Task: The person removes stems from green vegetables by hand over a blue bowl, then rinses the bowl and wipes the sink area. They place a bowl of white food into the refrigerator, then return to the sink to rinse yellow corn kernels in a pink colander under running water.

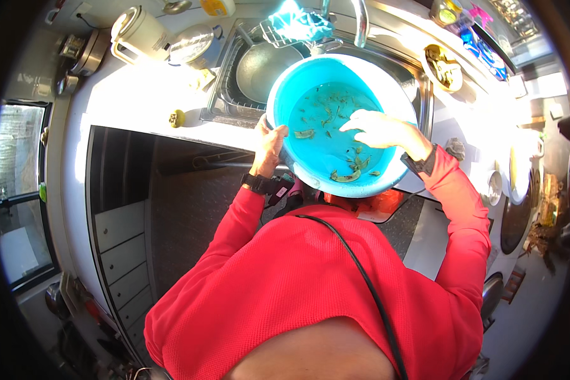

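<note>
A blue plastic basin (pixel 279 90) leans over the front edge of the sink, tilted towards me. My left hand (pixel 269 145) grips its left rim, thumb on top. Shallow water (pixel 318 147) covers the bottom, with green-brown vegetable scraps in it. One larger curved piece (pixel 346 176) lies at the near side, and a short strip (pixel 304 134) sits at the left. Above the water on the right hovers my right hand (pixel 380 129), its fingers apart and loosely bent; nothing shows in it.
Behind the basin, a metal wok (pixel 266 69) rests in the sink's left bowl (pixel 217 97) under a faucet (pixel 361 23). A persimmon-like fruit (pixel 176 118) sits on the sunlit left counter, near a white electric pot (pixel 140 35). To the right stands a bowl of scraps (pixel 442 69).
</note>
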Demonstrator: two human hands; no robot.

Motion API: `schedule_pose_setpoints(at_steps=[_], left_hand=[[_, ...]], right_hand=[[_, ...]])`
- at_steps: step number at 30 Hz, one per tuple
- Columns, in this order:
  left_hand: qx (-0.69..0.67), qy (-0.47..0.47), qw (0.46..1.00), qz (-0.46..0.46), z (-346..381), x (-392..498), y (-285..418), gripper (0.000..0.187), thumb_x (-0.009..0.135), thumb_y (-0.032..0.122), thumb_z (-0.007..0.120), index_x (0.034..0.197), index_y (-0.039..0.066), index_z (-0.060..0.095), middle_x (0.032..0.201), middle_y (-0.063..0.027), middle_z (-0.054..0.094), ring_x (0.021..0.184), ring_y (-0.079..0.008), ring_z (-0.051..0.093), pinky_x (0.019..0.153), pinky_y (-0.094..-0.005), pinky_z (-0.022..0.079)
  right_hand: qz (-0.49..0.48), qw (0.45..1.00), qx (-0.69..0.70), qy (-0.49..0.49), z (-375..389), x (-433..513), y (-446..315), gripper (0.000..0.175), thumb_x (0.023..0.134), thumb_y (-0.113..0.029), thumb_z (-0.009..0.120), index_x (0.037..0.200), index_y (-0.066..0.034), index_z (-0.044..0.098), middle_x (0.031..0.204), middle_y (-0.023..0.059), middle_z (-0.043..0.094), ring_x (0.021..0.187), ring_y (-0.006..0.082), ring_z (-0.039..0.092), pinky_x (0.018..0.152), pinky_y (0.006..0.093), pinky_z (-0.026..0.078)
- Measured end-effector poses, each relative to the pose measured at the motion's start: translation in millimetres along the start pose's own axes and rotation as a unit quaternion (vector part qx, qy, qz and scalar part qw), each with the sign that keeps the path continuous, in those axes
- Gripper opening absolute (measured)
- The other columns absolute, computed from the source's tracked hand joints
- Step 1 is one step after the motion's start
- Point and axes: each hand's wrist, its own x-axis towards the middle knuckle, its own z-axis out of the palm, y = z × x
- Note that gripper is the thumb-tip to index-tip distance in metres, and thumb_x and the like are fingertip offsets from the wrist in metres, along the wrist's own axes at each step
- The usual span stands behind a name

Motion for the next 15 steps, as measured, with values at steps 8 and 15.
schedule_pose_setpoints(at_steps=[8, 15], left_hand=[[-0.025, 0.033, 0.999, 0.015, 3, -3, 1, 0.044, 0.072, -0.002, 0.063, 0.116, -0.004, 0.058, 0.087, -0.0058, 0.064, 0.072, -0.0118, 0.058, 0.064, -0.0270, 0.050], [-0.064, 0.033, 0.997, -0.013, 7, -3, 4, 0.039, 0.074, -0.006, 0.061, 0.113, -0.004, 0.055, 0.080, -0.0025, 0.060, 0.064, -0.0082, 0.053, 0.057, -0.0237, 0.046]], right_hand=[[0.018, 0.986, -0.035, -0.160, 87, 109, -12, 0.080, 0.087, -0.023, 0.068, 0.157, -0.0180, 0.030, 0.142, 0.0200, 0.052, 0.134, 0.0389, 0.049, 0.109, 0.0448, 0.045], [0.082, 0.913, 0.023, -0.399, 88, 98, 9, 0.033, 0.082, -0.031, 0.072, 0.104, -0.0058, 0.073, 0.093, 0.0134, 0.073, 0.086, 0.0287, 0.068, 0.074, 0.0401, 0.052]])
